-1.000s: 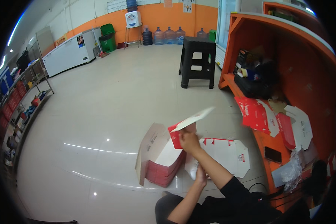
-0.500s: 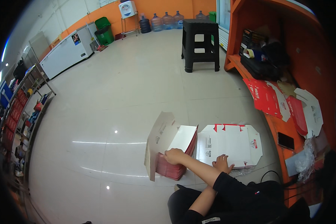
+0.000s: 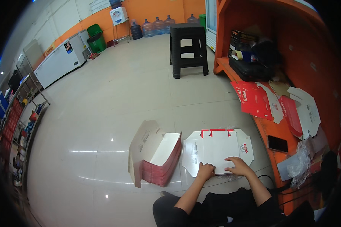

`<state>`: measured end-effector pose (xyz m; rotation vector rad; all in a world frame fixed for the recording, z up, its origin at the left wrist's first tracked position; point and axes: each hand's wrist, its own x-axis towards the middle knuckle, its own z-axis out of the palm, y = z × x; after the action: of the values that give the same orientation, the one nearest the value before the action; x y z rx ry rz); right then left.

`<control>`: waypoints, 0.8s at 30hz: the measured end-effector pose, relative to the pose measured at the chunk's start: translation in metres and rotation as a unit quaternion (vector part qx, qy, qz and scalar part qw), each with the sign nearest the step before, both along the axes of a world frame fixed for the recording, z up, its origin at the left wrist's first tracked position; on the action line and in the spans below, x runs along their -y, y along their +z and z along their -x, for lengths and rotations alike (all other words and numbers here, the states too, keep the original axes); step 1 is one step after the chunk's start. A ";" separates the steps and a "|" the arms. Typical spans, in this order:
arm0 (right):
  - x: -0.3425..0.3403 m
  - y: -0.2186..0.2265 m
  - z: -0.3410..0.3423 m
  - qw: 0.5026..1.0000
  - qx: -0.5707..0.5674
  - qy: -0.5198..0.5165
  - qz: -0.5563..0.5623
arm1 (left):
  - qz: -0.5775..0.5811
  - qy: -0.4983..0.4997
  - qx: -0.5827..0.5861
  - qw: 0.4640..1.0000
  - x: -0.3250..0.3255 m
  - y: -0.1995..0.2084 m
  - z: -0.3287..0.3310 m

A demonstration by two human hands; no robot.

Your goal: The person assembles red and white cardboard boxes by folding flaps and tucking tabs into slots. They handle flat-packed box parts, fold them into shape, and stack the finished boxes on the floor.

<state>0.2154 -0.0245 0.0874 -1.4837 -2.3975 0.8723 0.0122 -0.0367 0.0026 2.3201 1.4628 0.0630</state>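
Observation:
In front of me a stack of flat white box blanks (image 3: 219, 151) lies on the floor, with red edges along its far side. My left hand (image 3: 205, 171) rests on the near edge of the top blank, its fingers partly apart. On the right part of the same edge lies my right hand (image 3: 238, 166), fingers spread over the cardboard. Both hands touch the blank without a visible grip around it. Left of it stands a pile of folded red-sided boxes (image 3: 163, 162), white on top, with an upright cardboard sheet (image 3: 140, 151) along its left side.
An orange shelf unit (image 3: 267, 125) at the right bears red and white box blanks (image 3: 255, 100), a phone (image 3: 277, 143) and crumpled clear plastic (image 3: 303, 162). A black stool (image 3: 187, 49) stands farther off. A metal rack (image 3: 21, 125) runs along the left, near a white chest freezer (image 3: 58, 66).
My right hand has left the red-sided pile and moved right onto the flat blanks. My arms have uncrossed, with my left hand now at the blank's left part. The view has shifted slightly.

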 end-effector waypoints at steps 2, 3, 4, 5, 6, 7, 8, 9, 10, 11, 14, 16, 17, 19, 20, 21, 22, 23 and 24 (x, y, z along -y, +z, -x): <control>-0.004 -0.008 -0.031 0.996 0.084 -0.033 0.000 | -0.064 0.005 0.022 0.998 0.001 -0.001 -0.004; -0.007 -0.014 -0.035 0.992 0.118 -0.029 0.028 | -0.082 0.001 0.039 0.996 0.006 -0.002 -0.003; -0.012 -0.019 -0.038 0.987 0.151 -0.025 0.057 | -0.100 -0.005 0.056 0.993 0.008 -0.002 -0.004; -0.017 -0.025 -0.043 0.979 0.184 -0.022 0.085 | -0.110 -0.007 0.066 0.992 0.006 -0.002 -0.008; -0.019 -0.028 -0.038 0.983 0.156 -0.020 0.093 | -0.115 -0.006 0.074 0.991 0.008 -0.002 -0.009; -0.023 -0.028 -0.034 0.986 0.134 -0.023 0.100 | -0.122 -0.008 0.088 0.989 0.007 -0.005 -0.014; -0.025 -0.028 -0.029 0.988 0.111 -0.027 0.106 | -0.113 -0.028 0.073 0.991 0.006 -0.008 -0.017; -0.025 -0.030 -0.027 0.986 0.128 -0.033 0.105 | -0.104 -0.046 0.062 0.992 0.005 -0.009 -0.021; -0.025 -0.032 -0.029 0.982 0.150 -0.040 0.109 | -0.095 -0.063 0.051 0.992 0.003 -0.011 -0.025; -0.025 -0.033 -0.031 0.978 0.171 -0.047 0.114 | -0.070 -0.070 0.019 0.995 -0.001 -0.012 -0.031; -0.026 -0.037 -0.031 0.967 0.201 -0.055 0.144 | -0.027 -0.054 -0.006 0.998 -0.010 0.004 -0.035; -0.028 -0.032 -0.029 0.965 0.201 -0.057 0.157 | -0.058 -0.002 0.079 0.995 -0.012 0.014 -0.028; -0.028 -0.028 -0.028 0.965 0.198 -0.059 0.162 | -0.018 0.012 0.089 0.996 -0.015 0.020 -0.025; -0.029 -0.021 -0.022 0.967 0.185 -0.054 0.163 | -0.031 0.102 0.121 0.987 -0.017 0.042 -0.002; -0.029 -0.018 -0.022 0.969 0.179 -0.057 0.162 | -0.123 0.166 0.120 0.971 -0.024 0.046 0.017; -0.028 -0.018 -0.033 0.967 0.173 -0.082 0.165 | -0.162 0.208 -0.073 0.962 -0.034 0.093 0.021; -0.027 -0.015 -0.031 0.969 0.166 -0.079 0.162 | -0.191 0.276 -0.065 0.940 -0.037 0.091 0.050; -0.027 -0.014 -0.031 0.970 0.161 -0.083 0.160 | -0.191 0.367 -0.057 0.909 -0.038 0.097 0.066; -0.027 -0.011 -0.025 0.973 0.154 -0.075 0.156 | -0.256 0.408 -0.116 0.869 -0.029 0.073 0.089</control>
<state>0.2406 0.0027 0.0764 -2.0239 -2.3920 1.0919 -0.0772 -0.0081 0.0753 1.8930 2.7386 0.4661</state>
